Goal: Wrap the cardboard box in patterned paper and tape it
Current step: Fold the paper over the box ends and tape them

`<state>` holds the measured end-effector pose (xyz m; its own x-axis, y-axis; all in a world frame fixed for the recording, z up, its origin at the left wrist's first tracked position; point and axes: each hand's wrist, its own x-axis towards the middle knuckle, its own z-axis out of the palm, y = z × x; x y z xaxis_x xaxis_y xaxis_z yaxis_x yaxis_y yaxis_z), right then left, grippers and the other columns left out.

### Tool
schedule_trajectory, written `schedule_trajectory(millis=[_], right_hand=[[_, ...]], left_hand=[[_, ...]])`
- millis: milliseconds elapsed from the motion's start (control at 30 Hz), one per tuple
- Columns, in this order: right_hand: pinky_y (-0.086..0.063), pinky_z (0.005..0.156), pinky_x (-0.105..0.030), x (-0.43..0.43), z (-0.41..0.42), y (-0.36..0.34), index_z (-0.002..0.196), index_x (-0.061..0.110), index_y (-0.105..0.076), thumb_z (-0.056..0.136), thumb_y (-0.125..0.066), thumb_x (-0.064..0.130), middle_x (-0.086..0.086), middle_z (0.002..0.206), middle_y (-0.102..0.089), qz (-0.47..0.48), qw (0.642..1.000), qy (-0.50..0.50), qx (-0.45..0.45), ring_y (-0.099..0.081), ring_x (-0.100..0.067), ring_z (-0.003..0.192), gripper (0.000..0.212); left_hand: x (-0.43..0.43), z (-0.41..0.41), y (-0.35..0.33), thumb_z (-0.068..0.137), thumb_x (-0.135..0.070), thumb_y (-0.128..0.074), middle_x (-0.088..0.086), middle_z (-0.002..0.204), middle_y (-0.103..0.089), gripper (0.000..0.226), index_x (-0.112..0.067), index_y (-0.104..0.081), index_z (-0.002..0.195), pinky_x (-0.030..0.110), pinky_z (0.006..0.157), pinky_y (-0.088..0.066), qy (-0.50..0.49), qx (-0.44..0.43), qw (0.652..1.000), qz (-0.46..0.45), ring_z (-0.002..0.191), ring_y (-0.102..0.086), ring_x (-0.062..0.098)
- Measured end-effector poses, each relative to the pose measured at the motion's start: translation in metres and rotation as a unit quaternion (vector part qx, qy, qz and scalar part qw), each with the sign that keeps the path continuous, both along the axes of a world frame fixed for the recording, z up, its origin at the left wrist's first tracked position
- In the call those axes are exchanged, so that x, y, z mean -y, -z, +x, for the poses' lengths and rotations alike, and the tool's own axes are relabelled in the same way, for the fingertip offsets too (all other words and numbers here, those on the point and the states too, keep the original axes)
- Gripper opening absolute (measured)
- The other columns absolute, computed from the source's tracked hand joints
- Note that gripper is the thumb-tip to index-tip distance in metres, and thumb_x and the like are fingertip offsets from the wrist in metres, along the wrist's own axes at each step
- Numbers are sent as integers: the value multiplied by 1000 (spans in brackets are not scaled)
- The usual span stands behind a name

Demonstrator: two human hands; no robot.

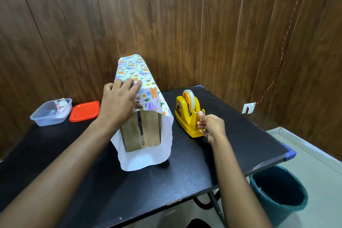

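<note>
A brown cardboard box lies lengthwise on the black table, its near end bare with a dark tape seam. Patterned paper with animals and rainbows is draped over its top and sides, and the paper's white underside juts out around the near end. My left hand presses flat on the paper on top of the box. My right hand pinches the tape end at the cutter of the yellow tape dispenser, which stands just right of the box.
A clear plastic container with a paper scrap and its orange lid sit at the table's far left. A dark teal bin stands on the floor by the table's right corner. A wood-panelled wall rises behind.
</note>
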<state>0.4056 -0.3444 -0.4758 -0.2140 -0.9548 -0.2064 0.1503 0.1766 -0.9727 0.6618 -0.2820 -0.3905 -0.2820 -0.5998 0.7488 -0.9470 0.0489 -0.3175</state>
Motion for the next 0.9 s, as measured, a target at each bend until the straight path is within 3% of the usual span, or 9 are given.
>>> schedule_trajectory(millis=[267,533,733,900], right_hand=[[-46,45,-20,-6,13,15,67,11,-58,89,-64,22,-6,63,-59,-72,993,61,73,-56,-12,58,26],[-55,51,-29,-5,20,19,71,10,-60,93,-59,22,-3,60,-57,-139,980,114,-82,-57,-15,60,25],[-47,50,-25,-10,3,9,72,11,-56,92,-60,25,-6,61,-57,-61,997,-12,55,-54,-13,54,25],[-54,64,-37,-9,5,2,71,7,-54,91,-62,17,-5,52,-59,4,980,-16,197,-58,-18,61,24]], left_hand=[[2,1,1,49,-31,-91,12,97,-62,75,-8,-62,114,38,66,-43,2,1,1000,-8,80,-56,34],[0,0,1,47,-32,-91,11,96,-62,76,-8,-63,113,38,66,-42,5,0,1000,-11,79,-56,32],[1,2,1,48,-32,-91,11,96,-62,75,-8,-63,114,38,66,-43,6,3,1000,-18,79,-56,32],[1,2,1,51,-31,-90,12,98,-62,75,-8,-62,116,39,67,-42,3,1,1000,-12,81,-56,33]])
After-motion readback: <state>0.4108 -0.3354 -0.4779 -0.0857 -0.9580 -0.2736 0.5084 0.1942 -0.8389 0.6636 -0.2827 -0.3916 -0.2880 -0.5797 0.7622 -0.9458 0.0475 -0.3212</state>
